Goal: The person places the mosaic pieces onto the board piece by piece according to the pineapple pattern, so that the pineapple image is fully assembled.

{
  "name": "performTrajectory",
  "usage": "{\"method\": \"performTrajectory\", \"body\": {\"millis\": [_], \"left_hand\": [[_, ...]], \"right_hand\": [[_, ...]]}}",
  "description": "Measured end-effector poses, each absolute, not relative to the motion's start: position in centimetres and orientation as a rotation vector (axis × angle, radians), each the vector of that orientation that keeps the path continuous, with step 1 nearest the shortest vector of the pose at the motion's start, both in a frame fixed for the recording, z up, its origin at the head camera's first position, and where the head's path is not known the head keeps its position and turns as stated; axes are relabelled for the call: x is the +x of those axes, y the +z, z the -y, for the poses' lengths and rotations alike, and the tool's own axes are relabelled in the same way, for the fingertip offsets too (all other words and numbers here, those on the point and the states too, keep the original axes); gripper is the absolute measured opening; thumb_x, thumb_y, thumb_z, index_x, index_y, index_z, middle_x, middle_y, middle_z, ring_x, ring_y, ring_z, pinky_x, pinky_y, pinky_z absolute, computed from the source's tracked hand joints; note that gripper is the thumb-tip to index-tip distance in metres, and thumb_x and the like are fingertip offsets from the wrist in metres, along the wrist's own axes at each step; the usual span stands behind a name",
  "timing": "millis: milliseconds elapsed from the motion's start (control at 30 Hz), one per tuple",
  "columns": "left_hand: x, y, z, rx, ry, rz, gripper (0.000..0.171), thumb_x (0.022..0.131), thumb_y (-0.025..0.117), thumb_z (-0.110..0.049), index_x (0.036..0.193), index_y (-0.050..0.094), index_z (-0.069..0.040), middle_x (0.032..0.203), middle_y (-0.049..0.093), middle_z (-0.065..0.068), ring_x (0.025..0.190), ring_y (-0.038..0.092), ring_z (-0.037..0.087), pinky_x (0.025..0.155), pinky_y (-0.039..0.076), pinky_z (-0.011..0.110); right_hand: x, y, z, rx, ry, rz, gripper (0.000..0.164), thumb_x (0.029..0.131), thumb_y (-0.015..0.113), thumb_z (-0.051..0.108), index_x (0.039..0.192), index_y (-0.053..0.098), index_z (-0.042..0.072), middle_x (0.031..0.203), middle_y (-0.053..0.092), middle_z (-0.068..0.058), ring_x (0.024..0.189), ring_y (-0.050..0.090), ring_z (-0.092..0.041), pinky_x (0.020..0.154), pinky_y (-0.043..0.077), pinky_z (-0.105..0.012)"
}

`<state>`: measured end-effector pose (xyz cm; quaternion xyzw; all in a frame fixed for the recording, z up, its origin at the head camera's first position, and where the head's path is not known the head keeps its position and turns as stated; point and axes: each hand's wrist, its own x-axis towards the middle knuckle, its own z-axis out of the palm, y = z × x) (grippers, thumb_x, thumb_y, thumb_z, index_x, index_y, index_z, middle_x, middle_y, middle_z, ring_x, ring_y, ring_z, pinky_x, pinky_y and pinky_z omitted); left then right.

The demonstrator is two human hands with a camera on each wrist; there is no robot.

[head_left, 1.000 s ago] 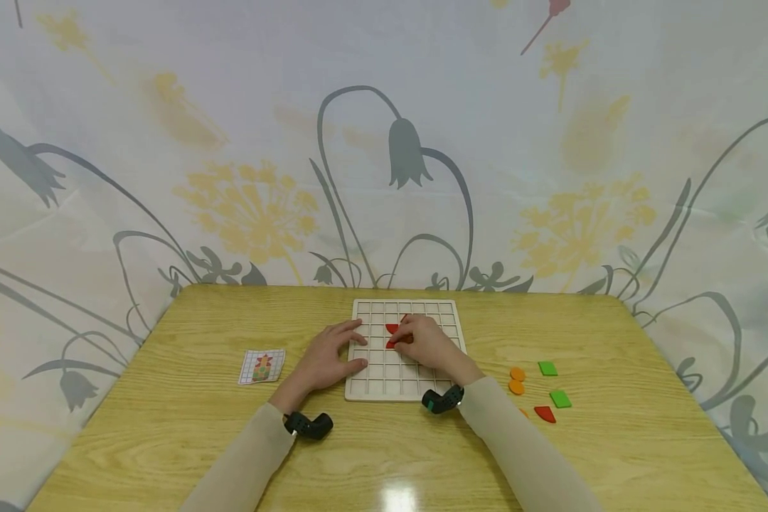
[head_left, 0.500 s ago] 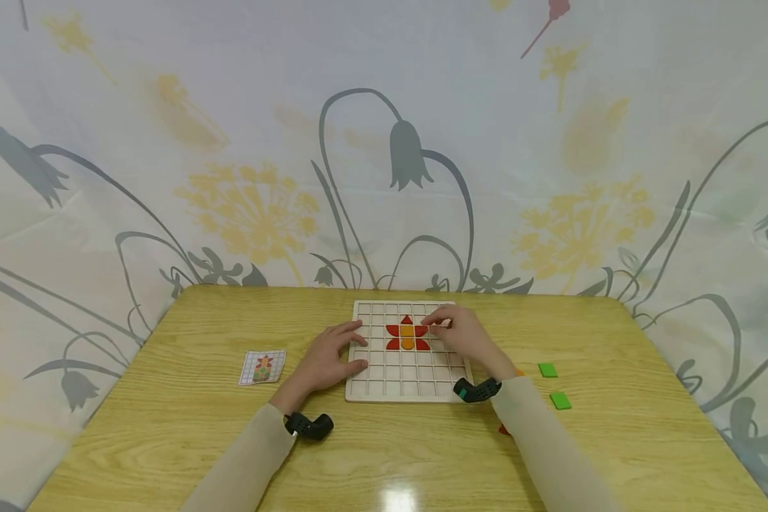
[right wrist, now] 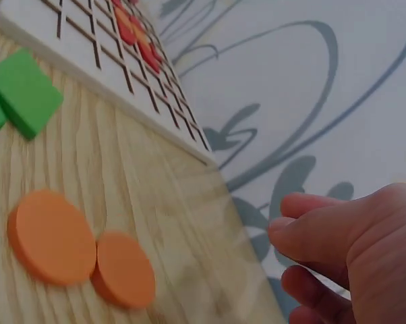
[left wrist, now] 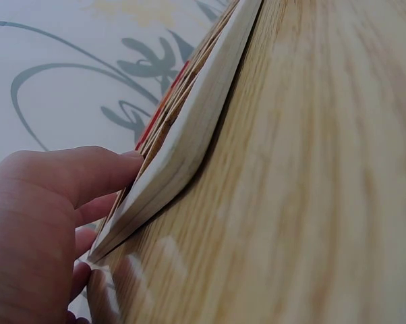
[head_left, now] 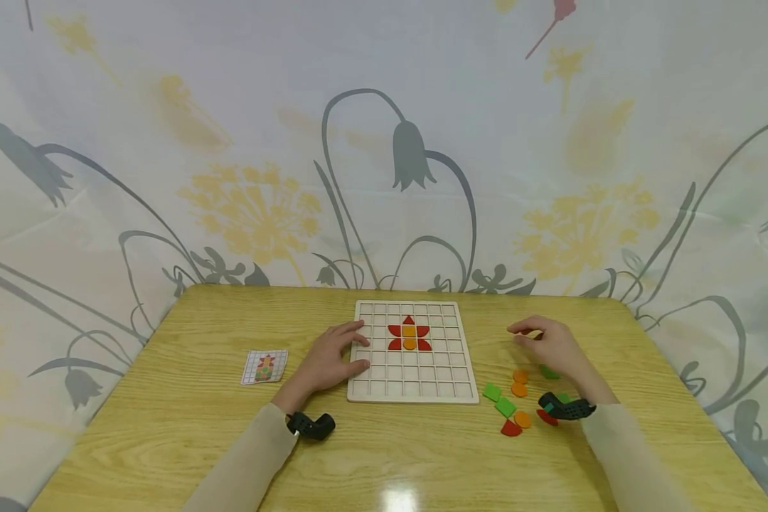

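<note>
My left hand rests on the left edge of a pale gridded board, fingers spread. In the left wrist view the thumb touches the board's rim. Set in the grid are a red triangle, an orange square, an orange disc and several red quarter-circle pieces. My right hand hovers to the right of the board with loosely bent fingers, and nothing shows between them. Two loose orange discs lie below it on the table.
Green squares, a red quarter-circle and another orange disc lie right of the board, some partly under my right wrist. A pattern card lies at left. A flower-printed backdrop rises behind the wooden table.
My right hand has left the board and moved right, over the loose pieces. The figure of red and orange pieces it covered now shows fully. My left hand has stayed put.
</note>
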<state>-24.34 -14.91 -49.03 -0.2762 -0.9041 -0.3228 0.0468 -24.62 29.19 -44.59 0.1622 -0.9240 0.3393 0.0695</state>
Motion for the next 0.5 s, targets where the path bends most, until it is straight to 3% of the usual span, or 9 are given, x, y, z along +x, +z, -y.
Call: {"method": "performTrajectory", "body": {"millis": [333, 500], "left_hand": [[-24.3, -48.9, 14.8, -0.846, -0.98, 2.756, 0.031, 0.091, 0.071, -0.033, 0.116, 0.068, -0.015, 0.154, 0.043, 0.009, 0.14, 0.037, 0.037, 0.112, 0.027, 0.061], [-24.3, -48.8, 14.8, -0.846, -0.978, 2.765, 0.032, 0.092, 0.071, -0.034, 0.118, 0.068, -0.015, 0.154, 0.042, 0.009, 0.141, 0.036, 0.037, 0.112, 0.027, 0.061]], "right_hand": [[-21.9, -45.4, -34.4, 0.365, 1.027, 2.834, 0.022, 0.096, 0.067, 0.014, 0.113, 0.072, 0.001, 0.114, 0.068, -0.02, 0.09, 0.064, -0.023, 0.069, 0.053, -0.025], [-21.2, -46.0, -35.5, 0.336, 1.122, 2.88, 0.029, 0.096, 0.068, 0.019, 0.119, 0.07, 0.001, 0.119, 0.066, -0.02, 0.097, 0.063, -0.014, 0.075, 0.051, -0.021]]}}
